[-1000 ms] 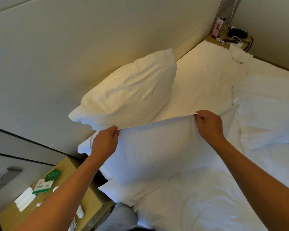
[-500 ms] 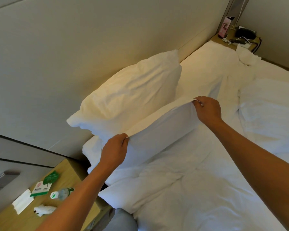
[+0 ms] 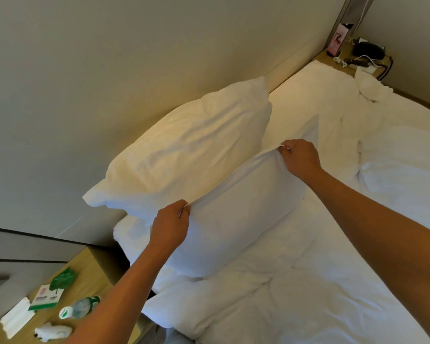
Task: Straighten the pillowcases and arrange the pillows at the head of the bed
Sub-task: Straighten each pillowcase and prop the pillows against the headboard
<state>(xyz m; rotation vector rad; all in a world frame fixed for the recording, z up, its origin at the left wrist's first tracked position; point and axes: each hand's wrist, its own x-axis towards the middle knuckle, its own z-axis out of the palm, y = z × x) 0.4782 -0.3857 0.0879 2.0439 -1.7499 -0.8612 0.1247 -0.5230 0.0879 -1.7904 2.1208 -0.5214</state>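
Observation:
A white pillow [image 3: 236, 219] stands on its long edge on the bed, leaning toward a second, puffier white pillow [image 3: 189, 150] propped against the beige headboard wall. My left hand [image 3: 169, 227] pinches the near top corner of the front pillow's case. My right hand [image 3: 299, 156] pinches the far top corner, so the top edge runs taut between them. Another white pillow [image 3: 405, 167] lies flat at the right. A crumpled white duvet [image 3: 296, 301] covers the bed in front of the held pillow.
A wooden nightstand [image 3: 94, 269] at lower left carries a small water bottle [image 3: 78, 306], a green-and-white card, a tissue and a paper slip. A far nightstand [image 3: 348, 58] at top right bears a dark phone, cables and a pink card. Bare sheet [image 3: 315, 100] stretches along the headboard.
Both hands have carried the held pillow away from me toward the headboard and lowered it, so it now leans near the propped pillow. The camera view has shifted closer too.

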